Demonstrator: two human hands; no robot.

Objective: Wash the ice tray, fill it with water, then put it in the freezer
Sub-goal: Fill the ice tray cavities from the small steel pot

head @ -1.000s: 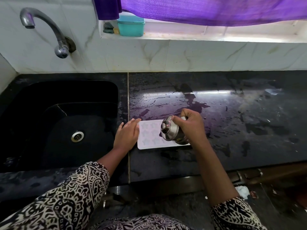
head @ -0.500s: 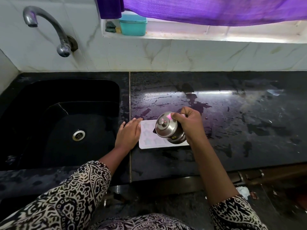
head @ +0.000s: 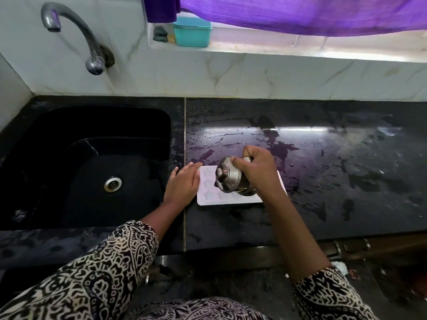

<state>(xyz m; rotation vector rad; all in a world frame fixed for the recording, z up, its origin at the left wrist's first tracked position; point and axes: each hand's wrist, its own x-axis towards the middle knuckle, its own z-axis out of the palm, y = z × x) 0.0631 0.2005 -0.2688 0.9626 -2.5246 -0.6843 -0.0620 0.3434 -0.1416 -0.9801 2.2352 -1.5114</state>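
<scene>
1. Two hands work at the ice tray (head: 208, 195). The left hand (head: 183, 184) lies flat with straight fingers on the tray's end, pinning it down. The right hand (head: 257, 170) is curled round a steel jug (head: 232, 182), with the thumb pressed on the rim of the lid (head: 223, 167).
2. Since a second ago the jug has edged along the tray toward the left hand, and the thumb has come up onto the lid. The tray and the left hand have not shifted.
3. This looks like the filling step, with the pour working across the cells. No stream shows, so I cannot tell how many cells hold water.
4. The tray is a thin, white, flat rectangle with star-shaped cells, probably soft plastic or silicone. It lies flat on the counter (head: 335, 185), under the right hand and touching the left.
5. The jug is round, polished steel with a domed lid and a small knob, and it is tilted toward the left hand. It is likely slick when wet.
6. The counter is glossy black stone, with wet streaks beyond and to the right of the right hand. The sink (head: 69, 125), left of the left hand, is matte black with a metal drain.
</scene>
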